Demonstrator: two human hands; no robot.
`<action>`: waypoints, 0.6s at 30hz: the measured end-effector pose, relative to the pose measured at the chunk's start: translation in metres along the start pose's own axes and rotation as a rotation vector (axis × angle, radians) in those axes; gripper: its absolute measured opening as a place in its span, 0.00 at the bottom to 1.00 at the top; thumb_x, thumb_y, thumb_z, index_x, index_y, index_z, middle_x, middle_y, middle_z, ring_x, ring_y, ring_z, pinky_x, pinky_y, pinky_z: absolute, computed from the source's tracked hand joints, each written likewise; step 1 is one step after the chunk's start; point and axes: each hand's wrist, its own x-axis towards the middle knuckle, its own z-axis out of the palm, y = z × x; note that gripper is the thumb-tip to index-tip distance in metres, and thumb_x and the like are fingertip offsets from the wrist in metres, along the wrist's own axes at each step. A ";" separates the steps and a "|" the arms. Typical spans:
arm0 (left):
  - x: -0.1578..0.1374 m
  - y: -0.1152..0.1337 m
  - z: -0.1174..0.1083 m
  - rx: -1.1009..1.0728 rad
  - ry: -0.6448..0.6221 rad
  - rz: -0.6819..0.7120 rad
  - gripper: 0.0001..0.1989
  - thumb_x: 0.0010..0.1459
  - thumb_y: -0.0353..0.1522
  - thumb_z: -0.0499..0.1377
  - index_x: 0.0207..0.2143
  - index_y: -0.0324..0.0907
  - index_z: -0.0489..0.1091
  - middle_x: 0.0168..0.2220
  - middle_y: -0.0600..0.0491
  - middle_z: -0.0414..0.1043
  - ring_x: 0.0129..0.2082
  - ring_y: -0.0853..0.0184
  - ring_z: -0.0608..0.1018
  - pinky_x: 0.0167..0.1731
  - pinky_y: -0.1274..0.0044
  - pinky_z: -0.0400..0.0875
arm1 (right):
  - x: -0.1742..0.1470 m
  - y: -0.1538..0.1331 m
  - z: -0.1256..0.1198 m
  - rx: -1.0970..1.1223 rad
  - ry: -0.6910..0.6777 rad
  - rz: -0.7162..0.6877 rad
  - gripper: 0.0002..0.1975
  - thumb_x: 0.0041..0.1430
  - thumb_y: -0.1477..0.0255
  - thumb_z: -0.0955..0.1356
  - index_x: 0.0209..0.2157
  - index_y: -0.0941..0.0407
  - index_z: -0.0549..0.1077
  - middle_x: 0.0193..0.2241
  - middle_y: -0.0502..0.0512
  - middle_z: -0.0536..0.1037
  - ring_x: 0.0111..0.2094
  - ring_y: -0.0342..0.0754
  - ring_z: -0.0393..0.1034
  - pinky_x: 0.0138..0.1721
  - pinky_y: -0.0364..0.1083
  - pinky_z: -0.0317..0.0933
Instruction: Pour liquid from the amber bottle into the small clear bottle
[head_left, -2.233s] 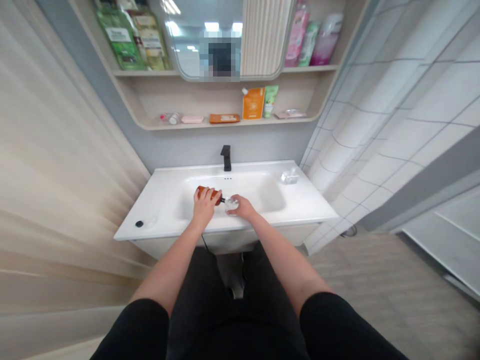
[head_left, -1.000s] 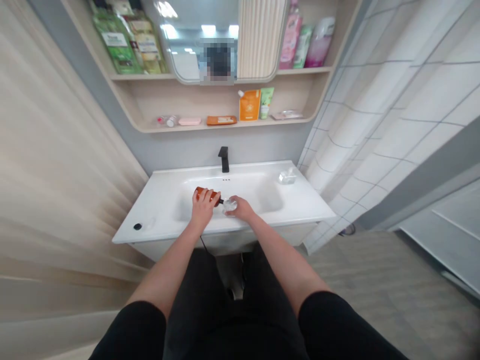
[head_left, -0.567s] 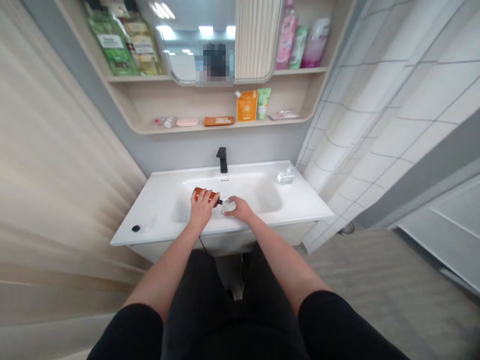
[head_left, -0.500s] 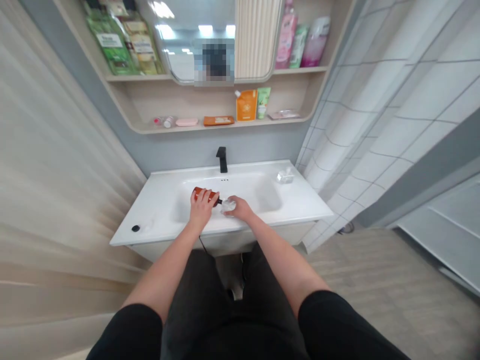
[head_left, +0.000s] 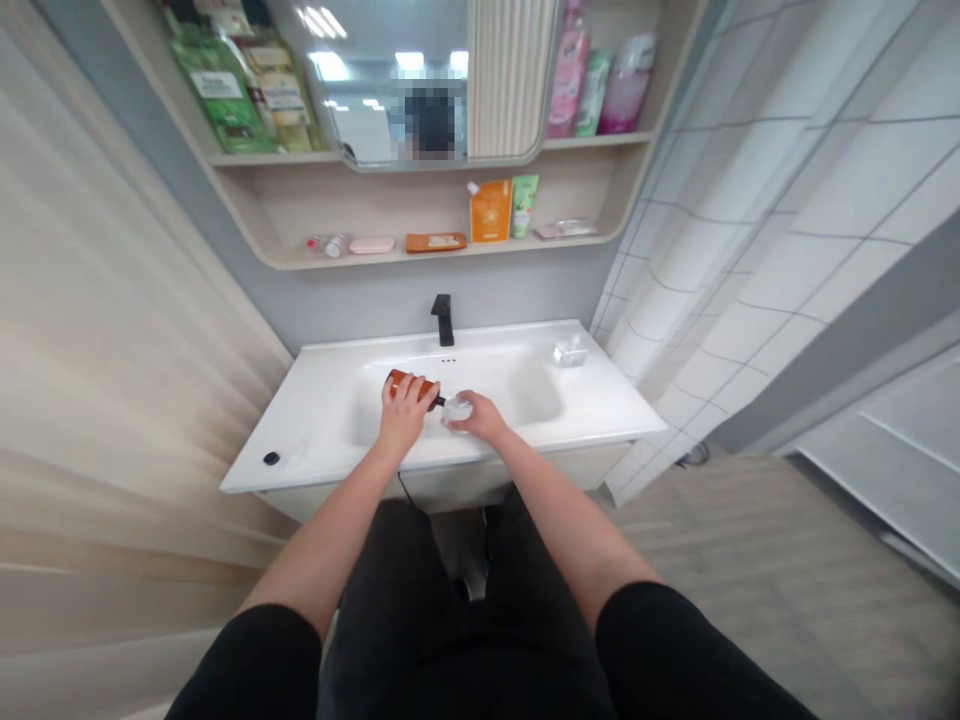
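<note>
Over the white sink basin (head_left: 517,375), my left hand (head_left: 405,410) is wrapped round an amber-brown bottle (head_left: 399,379) with a black neck. The bottle is tipped onto its side, its neck pointing right. My right hand (head_left: 480,415) grips a small clear container (head_left: 454,409) by its right side. The bottle's neck meets the container's opening; whether they touch, I cannot tell. Any liquid passing between them is too small to make out. Behind both hands a black faucet (head_left: 444,320) rises from the back of the basin.
A black round cap (head_left: 271,458) lies on the counter at left. At the right stands a clear container (head_left: 570,351). Above, the cabinet shelf (head_left: 360,258) holds an orange pouch (head_left: 490,212), a green tube (head_left: 523,207) and several small items. A curtain (head_left: 112,350) hangs at left.
The bottle's bottom end has risen very slightly, tilting it a little more. Both hands otherwise keep their places and their holds. The camera view has shifted a touch.
</note>
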 end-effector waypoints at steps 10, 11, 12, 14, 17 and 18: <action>0.011 0.000 -0.008 0.023 -0.023 0.048 0.28 0.73 0.26 0.52 0.70 0.51 0.73 0.70 0.39 0.73 0.74 0.44 0.69 0.74 0.42 0.51 | -0.001 -0.002 -0.001 0.025 0.025 0.018 0.36 0.43 0.63 0.86 0.55 0.52 0.79 0.51 0.57 0.85 0.52 0.59 0.81 0.59 0.56 0.71; 0.011 0.000 -0.009 0.031 -0.026 0.053 0.28 0.73 0.26 0.52 0.70 0.51 0.73 0.69 0.39 0.73 0.73 0.44 0.69 0.74 0.42 0.51 | 0.000 -0.002 -0.001 0.024 0.026 0.019 0.36 0.43 0.63 0.86 0.55 0.52 0.79 0.51 0.57 0.85 0.52 0.59 0.81 0.59 0.56 0.71; 0.012 0.000 -0.009 0.036 -0.029 0.057 0.28 0.74 0.27 0.51 0.70 0.51 0.73 0.69 0.39 0.74 0.73 0.44 0.69 0.74 0.42 0.52 | 0.000 -0.003 -0.002 0.023 0.027 0.020 0.36 0.43 0.63 0.86 0.55 0.52 0.78 0.51 0.57 0.85 0.52 0.59 0.81 0.60 0.56 0.71; 0.014 -0.001 -0.010 0.041 -0.031 0.067 0.28 0.74 0.27 0.51 0.70 0.51 0.73 0.69 0.39 0.73 0.73 0.44 0.69 0.74 0.42 0.51 | 0.000 -0.003 -0.002 0.020 0.028 0.019 0.36 0.43 0.63 0.86 0.54 0.52 0.79 0.51 0.57 0.85 0.52 0.60 0.81 0.60 0.56 0.71; 0.017 -0.002 -0.011 0.042 -0.030 0.081 0.28 0.73 0.27 0.52 0.70 0.51 0.73 0.70 0.39 0.73 0.73 0.45 0.69 0.75 0.42 0.51 | -0.001 -0.005 -0.003 0.023 0.036 0.021 0.35 0.43 0.63 0.86 0.54 0.52 0.79 0.51 0.57 0.85 0.53 0.60 0.81 0.60 0.57 0.71; 0.018 -0.002 -0.011 0.044 -0.027 0.086 0.28 0.73 0.27 0.52 0.70 0.51 0.73 0.70 0.39 0.73 0.73 0.46 0.69 0.75 0.42 0.51 | -0.001 -0.006 -0.003 0.026 0.040 0.021 0.35 0.43 0.63 0.86 0.53 0.51 0.79 0.52 0.57 0.86 0.53 0.60 0.81 0.60 0.57 0.71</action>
